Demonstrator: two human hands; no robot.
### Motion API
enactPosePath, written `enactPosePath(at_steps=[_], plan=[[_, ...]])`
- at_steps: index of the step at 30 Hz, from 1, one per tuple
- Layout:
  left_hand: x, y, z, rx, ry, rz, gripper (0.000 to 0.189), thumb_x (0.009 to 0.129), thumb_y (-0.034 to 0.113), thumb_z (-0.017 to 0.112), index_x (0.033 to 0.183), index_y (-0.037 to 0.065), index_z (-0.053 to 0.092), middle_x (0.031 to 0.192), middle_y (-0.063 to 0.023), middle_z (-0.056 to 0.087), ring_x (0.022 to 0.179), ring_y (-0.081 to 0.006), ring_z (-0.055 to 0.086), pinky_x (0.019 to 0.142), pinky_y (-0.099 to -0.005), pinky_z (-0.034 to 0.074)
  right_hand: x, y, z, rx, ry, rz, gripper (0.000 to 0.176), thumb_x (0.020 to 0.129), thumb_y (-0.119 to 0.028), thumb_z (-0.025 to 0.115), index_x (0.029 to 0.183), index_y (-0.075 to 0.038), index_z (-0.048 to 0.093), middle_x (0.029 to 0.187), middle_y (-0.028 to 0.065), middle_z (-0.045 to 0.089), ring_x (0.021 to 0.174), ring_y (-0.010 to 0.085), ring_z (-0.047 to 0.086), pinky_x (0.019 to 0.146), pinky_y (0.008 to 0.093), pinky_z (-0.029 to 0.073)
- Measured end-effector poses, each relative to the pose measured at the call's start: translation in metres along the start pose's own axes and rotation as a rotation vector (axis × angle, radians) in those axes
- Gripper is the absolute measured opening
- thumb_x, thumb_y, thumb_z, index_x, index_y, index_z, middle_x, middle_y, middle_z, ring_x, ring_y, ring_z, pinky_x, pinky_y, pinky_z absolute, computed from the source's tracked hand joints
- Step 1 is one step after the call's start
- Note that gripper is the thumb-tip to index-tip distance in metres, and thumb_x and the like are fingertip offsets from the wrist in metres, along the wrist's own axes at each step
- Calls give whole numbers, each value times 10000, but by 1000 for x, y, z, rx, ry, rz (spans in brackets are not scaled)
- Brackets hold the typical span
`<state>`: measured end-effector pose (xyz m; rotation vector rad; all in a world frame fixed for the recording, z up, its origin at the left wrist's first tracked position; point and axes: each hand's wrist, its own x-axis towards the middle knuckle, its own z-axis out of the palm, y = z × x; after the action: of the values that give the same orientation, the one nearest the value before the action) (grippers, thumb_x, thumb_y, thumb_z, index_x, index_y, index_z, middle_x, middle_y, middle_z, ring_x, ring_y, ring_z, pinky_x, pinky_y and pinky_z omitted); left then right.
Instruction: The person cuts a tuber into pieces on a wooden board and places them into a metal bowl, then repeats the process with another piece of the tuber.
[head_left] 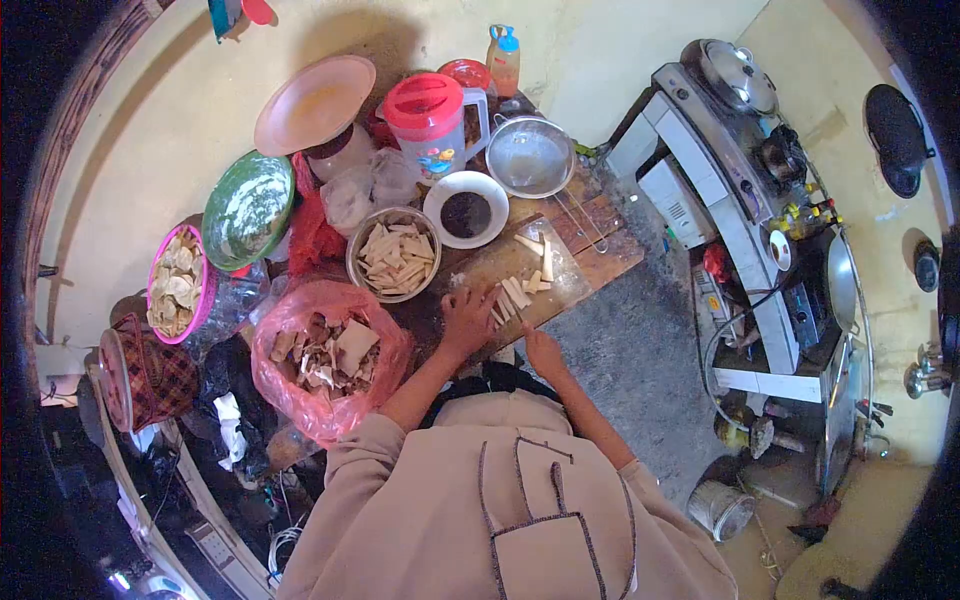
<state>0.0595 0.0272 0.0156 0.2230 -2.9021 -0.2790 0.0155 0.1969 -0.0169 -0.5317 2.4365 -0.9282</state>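
My left hand (468, 318) lies with its fingers spread on the wooden cutting board (562, 285), its fingertips at the near end of a row of pale cut strips (512, 299). Just right of it, my right hand (543, 352) is closed at the board's near edge, index finger pointing toward the strips. Whatever it grips is too small and dark to make out. A few longer pale pieces (546, 258) lie farther back on the board. Behind my left hand stands a metal bowl (436, 262) full of similar pale strips.
Left of the board sits a pink plastic bag (268, 375) of scraps. Behind are a white bowl (434, 205) with dark contents, a strainer (530, 157), a red-lidded pitcher (425, 115) and a green basin (245, 210). A stove counter (715, 185) stands right, across grey floor.
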Motion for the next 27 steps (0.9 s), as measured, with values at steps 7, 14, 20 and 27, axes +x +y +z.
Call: enactPosePath(at_steps=[7, 14, 20, 27], plan=[[4, 0, 4, -76, 20, -19, 504, 671, 191, 528, 1170, 150, 473, 1207, -21, 443, 1058, -212, 415, 856, -494, 235, 3, -11, -5, -73, -96, 107, 533, 909, -357, 229, 876, 52, 568, 823, 303, 552, 814, 462, 525, 749, 511, 408], [0, 2, 2, -43, 70, 58, 512, 685, 177, 524, 1193, 188, 459, 1194, 22, 477, 1127, -173, 399, 868, -484, 228, 0, -18, -6, -1, -62, 83, 607, 904, -422, 209, 829, 61, 570, 803, 307, 546, 817, 460, 518, 741, 498, 398], [1, 0, 3, -66, 72, 66, 525, 690, 164, 520, 1209, 196, 449, 1214, 28, 466, 1130, -177, 403, 873, -487, 219, 0, -17, -2, 0, -18, 73, 627, 901, -447, 195, 844, 50, 574, 799, 309, 543, 815, 454, 517, 733, 495, 398], [0, -3, 10, -28, 74, 83, 512, 698, 182, 518, 1207, 200, 455, 1213, 28, 472, 1090, -170, 423, 855, -496, 227, 3, -18, -4, -57, -114, 155, 570, 904, -406, 210, 936, 49, 551, 855, 310, 546, 877, 453, 510, 776, 510, 394]])
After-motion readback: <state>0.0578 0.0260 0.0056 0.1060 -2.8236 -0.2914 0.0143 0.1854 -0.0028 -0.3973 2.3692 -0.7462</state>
